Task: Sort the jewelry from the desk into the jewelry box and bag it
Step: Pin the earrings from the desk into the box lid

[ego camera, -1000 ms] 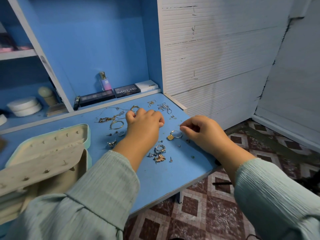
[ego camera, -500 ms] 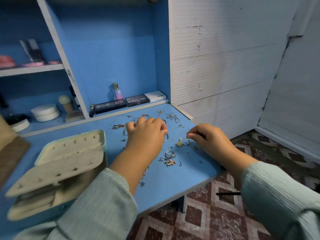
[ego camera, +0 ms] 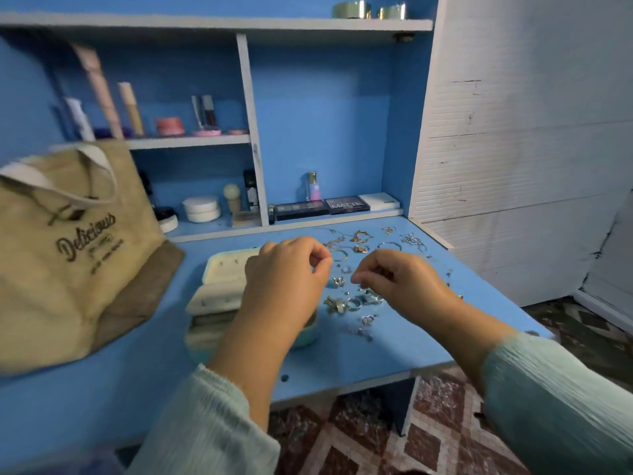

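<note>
A scatter of small gold and silver jewelry pieces (ego camera: 356, 265), rings, hoops and thin chains, lies spread over the blue desk top (ego camera: 394, 351). An open pale-green hinged jewelry box (ego camera: 222, 286) sits left of them. A beige fabric tote bag (ego camera: 68, 248) stands further left.

Desk (ego camera: 394, 351) under my hands: painted board, blue, matt, smooth. Jewelry (ego camera: 349, 303) on it: shiny metal, some pieces silver colour, some gold. Jewelry box (ego camera: 219, 269): smooth cream plastic, matt, with pale green shell. Bag (ego camera: 68, 262): coarse woven cloth, beige, rough, with printed dark letters. My sleeves (ego camera: 561, 399): thin crinkled fabric, pale green. Wall (ego camera: 513, 132) at right: white, ribbed, with cracks. Floor (ego camera: 359, 437): glossy patterned tiles.
</note>
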A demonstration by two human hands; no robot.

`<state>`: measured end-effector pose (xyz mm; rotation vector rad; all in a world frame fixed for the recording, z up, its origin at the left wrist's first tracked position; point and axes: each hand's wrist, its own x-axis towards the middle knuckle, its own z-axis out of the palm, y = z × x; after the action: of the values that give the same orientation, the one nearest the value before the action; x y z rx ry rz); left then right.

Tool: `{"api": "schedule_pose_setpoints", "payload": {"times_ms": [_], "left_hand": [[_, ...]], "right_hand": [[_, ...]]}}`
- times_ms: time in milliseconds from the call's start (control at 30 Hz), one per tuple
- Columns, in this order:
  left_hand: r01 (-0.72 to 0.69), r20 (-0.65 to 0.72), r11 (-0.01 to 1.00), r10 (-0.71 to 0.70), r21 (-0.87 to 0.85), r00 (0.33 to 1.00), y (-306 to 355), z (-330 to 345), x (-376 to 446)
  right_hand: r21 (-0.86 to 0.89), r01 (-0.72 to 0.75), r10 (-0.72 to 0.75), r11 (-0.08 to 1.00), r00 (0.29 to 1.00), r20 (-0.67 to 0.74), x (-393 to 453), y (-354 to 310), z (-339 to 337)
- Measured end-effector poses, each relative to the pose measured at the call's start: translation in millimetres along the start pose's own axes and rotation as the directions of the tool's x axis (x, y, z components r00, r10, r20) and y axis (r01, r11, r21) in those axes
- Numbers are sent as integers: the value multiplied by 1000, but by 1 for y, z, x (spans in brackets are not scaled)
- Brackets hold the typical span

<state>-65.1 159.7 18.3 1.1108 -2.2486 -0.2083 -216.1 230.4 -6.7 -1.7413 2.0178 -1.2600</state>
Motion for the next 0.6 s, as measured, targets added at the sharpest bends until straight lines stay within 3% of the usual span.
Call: {"api": "schedule_pose_setpoints", "payload": {"times_ms": [133,267,600], "left_hand": [[70,-22,997,-70,36,997,-32,-20,-11],[164,-24,986,-164,-8,986,-67,-30,-18],[312,105,850,-297,-424,949,-114,-55,0]], "right_hand": [[85,-19,8,996,991,136,-5,-22,24],[59,12,-24,998,978,209,-8,-39,45],[125,165,-163,978,986,-26,14,-63,75]]}}
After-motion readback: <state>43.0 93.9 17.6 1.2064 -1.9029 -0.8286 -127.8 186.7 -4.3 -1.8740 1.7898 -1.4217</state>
